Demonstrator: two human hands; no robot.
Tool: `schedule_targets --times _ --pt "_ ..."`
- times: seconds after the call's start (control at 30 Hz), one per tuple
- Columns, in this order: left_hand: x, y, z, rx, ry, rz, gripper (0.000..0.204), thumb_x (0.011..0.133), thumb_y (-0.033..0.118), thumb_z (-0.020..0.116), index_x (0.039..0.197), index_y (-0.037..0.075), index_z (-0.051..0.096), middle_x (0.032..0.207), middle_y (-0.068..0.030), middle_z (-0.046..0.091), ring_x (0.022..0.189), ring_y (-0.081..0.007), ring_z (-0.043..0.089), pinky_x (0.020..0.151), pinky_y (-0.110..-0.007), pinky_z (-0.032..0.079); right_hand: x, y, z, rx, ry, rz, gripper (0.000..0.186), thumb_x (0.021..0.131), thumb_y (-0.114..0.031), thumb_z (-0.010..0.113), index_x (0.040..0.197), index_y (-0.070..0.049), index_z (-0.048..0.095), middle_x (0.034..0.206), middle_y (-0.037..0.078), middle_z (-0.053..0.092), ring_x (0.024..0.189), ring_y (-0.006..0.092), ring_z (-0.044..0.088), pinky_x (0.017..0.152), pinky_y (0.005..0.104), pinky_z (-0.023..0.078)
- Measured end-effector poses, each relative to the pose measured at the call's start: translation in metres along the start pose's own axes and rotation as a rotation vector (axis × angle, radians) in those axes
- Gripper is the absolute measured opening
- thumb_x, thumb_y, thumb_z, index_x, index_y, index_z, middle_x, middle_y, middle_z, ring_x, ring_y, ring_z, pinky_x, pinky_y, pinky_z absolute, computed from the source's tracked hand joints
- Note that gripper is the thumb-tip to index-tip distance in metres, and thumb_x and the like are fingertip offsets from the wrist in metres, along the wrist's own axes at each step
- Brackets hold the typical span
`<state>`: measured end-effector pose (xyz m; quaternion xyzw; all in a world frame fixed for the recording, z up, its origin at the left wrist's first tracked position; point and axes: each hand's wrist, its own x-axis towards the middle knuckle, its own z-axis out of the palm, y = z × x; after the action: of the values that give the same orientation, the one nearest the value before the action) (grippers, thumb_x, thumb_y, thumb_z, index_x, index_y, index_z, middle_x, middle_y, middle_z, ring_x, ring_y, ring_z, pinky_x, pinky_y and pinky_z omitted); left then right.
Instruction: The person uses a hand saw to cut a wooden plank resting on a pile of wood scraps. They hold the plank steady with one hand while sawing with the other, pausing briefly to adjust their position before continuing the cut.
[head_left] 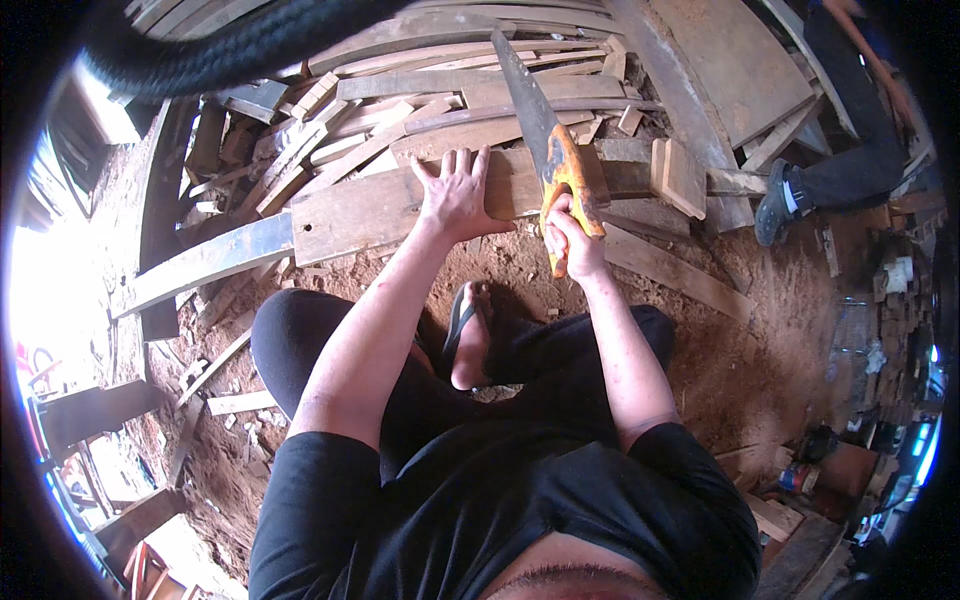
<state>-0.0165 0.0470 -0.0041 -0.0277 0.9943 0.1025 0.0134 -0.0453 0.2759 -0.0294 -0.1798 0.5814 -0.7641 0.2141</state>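
Observation:
Across the low work spot in front of my knees lies a wide brown wooden board [350, 215], resting on other lengths of timber. My left hand [459, 194] presses on it with the fingers spread, holding nothing. To the right, my right hand [573, 238] is wrapped round the yellow handle of a hand saw [563, 170]. The saw's grey blade points up and away to the far left, and it crosses the board near its right end. Whether the teeth touch the wood cannot be seen clearly.
Loose planks and offcuts [380, 120] pile up beyond the board. A short pale block [678, 178] sits at its right. A large flat panel [735, 70] leans at the far right, near another person's leg and dark shoe [774, 205]. Dirt floor [740, 360] shows at right.

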Motion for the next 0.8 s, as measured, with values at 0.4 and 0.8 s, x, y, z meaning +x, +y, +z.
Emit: schedule_targets --times 0.4,0.8 --pt "-0.003 -0.001 0.004 -0.001 0.111 0.017 0.136 0.058 0.079 0.083 0.16 0.004 0.034 0.148 -0.0194 0.049 0.144 -0.0355 0.044 0.114 -0.082 0.022 -0.002 0.0 0.005 -0.017 0.041 0.022 0.021 0.106 -0.016 0.058 0.087 -0.013 0.05 0.06 -0.005 0.043 0.044 0.0051 0.038 0.044 0.0232 0.035" --pt "-0.003 0.0 -0.007 -0.062 0.029 -0.007 0.136 0.059 0.072 0.087 0.165 0.009 0.028 0.154 -0.0186 0.045 0.149 -0.0379 0.039 0.118 -0.081 0.016 -0.006 0.011 0.001 -0.037 0.063 -0.048 0.015 0.102 -0.011 0.063 0.089 -0.01 0.057 0.067 -0.004 0.05 0.047 0.0049 0.046 0.042 0.0231 0.037"
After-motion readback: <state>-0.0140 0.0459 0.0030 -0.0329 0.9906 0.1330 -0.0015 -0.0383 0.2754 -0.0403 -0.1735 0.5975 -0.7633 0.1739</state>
